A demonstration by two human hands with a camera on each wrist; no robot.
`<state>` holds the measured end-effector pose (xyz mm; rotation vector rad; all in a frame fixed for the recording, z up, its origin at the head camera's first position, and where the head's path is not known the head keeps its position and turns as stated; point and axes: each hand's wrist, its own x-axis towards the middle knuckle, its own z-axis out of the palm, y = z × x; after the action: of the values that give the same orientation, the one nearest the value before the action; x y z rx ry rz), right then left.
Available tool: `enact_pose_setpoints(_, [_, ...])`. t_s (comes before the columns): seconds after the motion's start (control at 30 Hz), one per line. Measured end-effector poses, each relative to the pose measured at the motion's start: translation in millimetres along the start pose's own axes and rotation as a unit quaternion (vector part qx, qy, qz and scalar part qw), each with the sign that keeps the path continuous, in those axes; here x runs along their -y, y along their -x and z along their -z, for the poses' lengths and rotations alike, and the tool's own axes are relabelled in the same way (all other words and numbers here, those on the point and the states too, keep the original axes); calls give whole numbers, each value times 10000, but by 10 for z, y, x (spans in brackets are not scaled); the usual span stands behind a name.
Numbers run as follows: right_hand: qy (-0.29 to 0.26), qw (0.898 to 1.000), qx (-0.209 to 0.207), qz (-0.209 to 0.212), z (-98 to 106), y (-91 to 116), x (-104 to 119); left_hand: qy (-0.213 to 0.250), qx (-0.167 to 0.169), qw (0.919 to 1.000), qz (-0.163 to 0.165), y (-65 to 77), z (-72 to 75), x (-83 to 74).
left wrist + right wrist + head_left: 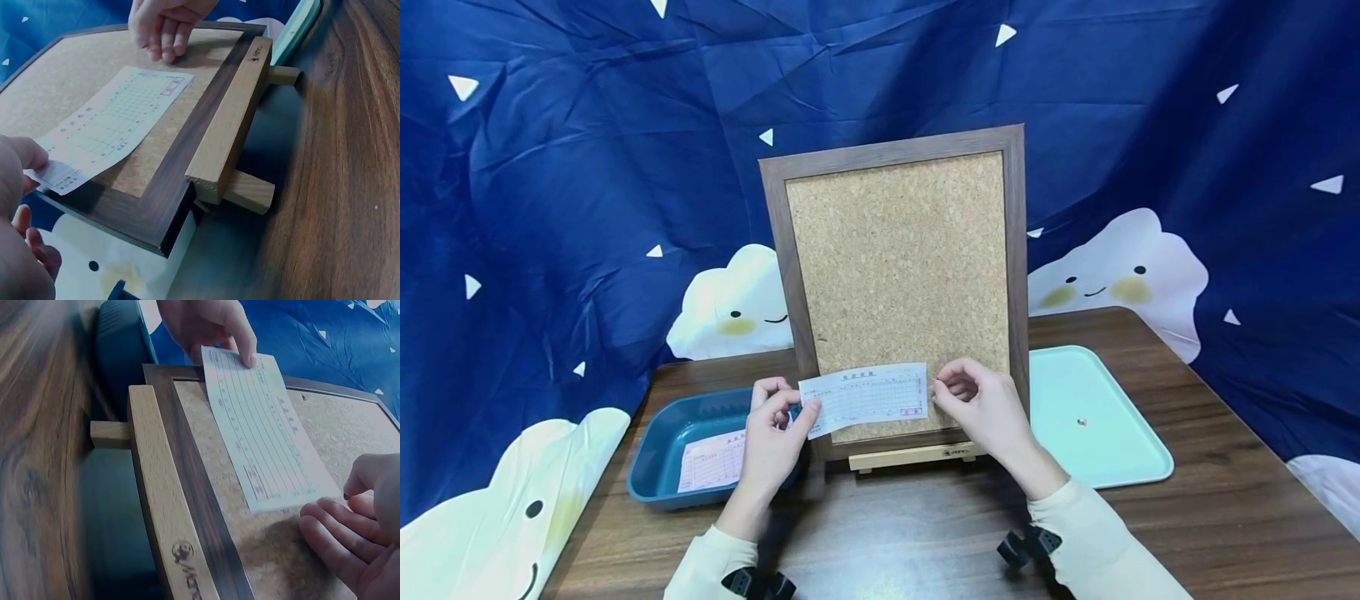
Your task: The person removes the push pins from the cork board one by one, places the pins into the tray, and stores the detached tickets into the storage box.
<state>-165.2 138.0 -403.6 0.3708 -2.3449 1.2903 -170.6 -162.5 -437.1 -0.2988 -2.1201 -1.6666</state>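
My left hand (775, 425) pinches the left end of a printed paper slip (868, 398) between thumb and forefinger. The slip lies across the lower part of a cork board (902, 267), its right end on the cork. Beside that right end is my right hand (981, 404), thumb and forefinger drawn together on a tiny pin-like thing, mostly hidden by the fingertips. In the right wrist view, the other fingers (340, 534) of the right hand extend close to the slip's edge. A red stamped box marks the slip's lower right corner.
The brown-framed board leans on a wooden stand (917, 456). At left, a blue bin (662, 417) holds another printed slip (711, 461). A mint tray (1105, 454) at right carries tiny metallic bits (1082, 422). Behind the table hangs a blue cloth (587, 167).
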Motion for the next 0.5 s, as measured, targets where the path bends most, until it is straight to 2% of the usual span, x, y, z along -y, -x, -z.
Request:
enact_pose_setpoints(0.27, [21, 9998, -164, 115, 128, 17, -92, 39, 7, 10000, 28, -14, 75, -5])
enact_pose_setpoints(0.5, [-129, 9988, -385, 271, 218, 28, -164, -153, -21, 9988, 454, 6, 169, -37])
